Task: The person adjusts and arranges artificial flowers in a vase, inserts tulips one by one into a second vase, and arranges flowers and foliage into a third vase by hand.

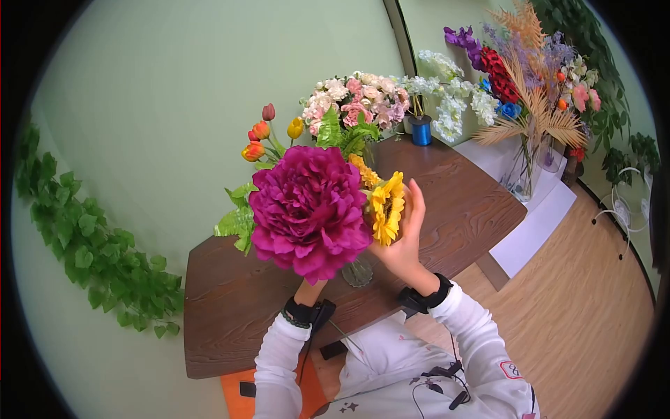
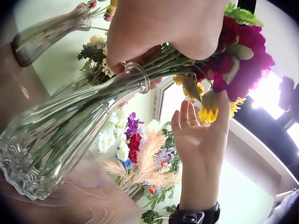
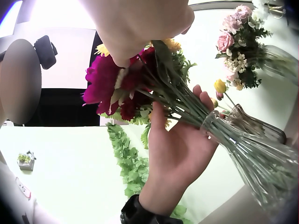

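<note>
A large magenta peony (image 1: 310, 209) faces up in the head view, with a yellow sunflower (image 1: 388, 208) on its right. Their stems (image 3: 187, 100) run down into a clear glass vase (image 2: 74, 135) standing on the wooden table. My left hand (image 3: 180, 151) holds the stem bunch just above the vase's mouth; the peony hides most of it in the head view. My right hand (image 1: 403, 244) cups the sunflower from the right, fingers nearly straight. In the left wrist view its thumb (image 2: 223, 109) touches the sunflower's underside.
Behind the bouquet, orange and yellow tulips (image 1: 258, 140) stand in a second glass vase (image 2: 51, 35). Pink and white roses (image 1: 356, 105) and a blue spool (image 1: 420, 130) are at the table's back. Tall mixed flowers (image 1: 530, 91) occupy a white stand at right.
</note>
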Available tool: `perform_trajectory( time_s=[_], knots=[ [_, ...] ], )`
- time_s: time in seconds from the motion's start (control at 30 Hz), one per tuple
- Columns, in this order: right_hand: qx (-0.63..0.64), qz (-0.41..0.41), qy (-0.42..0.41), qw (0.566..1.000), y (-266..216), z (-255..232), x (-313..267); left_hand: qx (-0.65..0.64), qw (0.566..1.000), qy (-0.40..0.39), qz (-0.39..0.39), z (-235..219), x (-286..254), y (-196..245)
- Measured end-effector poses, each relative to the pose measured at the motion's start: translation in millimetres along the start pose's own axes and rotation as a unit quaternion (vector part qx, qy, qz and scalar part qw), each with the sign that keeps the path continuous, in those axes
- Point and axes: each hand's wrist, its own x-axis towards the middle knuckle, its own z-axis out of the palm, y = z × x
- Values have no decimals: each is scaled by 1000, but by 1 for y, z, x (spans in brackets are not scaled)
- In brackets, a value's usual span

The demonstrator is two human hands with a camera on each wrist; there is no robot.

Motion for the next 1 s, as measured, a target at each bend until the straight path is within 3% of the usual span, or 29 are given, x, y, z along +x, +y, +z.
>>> perform_trajectory(
  time_s=[0.17, 0.23, 0.53, 0.63, 0.7, 0.8, 0.87, 0.93, 0.97, 1.0],
  knots=[
    [-60, -33, -11, 998, -1, -8, 1, 101, 995, -19, 5, 4, 14, -1],
    [-167, -114, -22, 979, -3, -14, 7, 140, 990, -27, 6, 1, 11, 2],
    [-162, -130, -21, 978, -24, -7, 50, 314, 947, -62, 15, 6, 24, 7],
    [-147, -174, -68, 971, -25, -4, 63, 370, 926, -74, 19, -3, 14, 13],
    [-169, -246, -110, 948, -23, -2, 71, 406, 910, -84, 21, -3, 15, 14],
    [-153, -188, -101, 965, -33, 5, 77, 384, 922, -48, 18, -4, 12, -3],
    [-184, -204, -91, 957, -27, 2, 81, 361, 932, -10, 15, -2, 10, -14],
    [-225, -121, -41, 966, -24, 0, 82, 349, 937, 8, 13, -1, 8, -20],
    [-220, -41, -39, 974, -23, -1, 78, 326, 945, 26, 7, 0, 8, -21],
    [-221, -41, -37, 974, -17, -4, 76, 302, 952, 44, 1, 1, 8, -21]
  ],
)
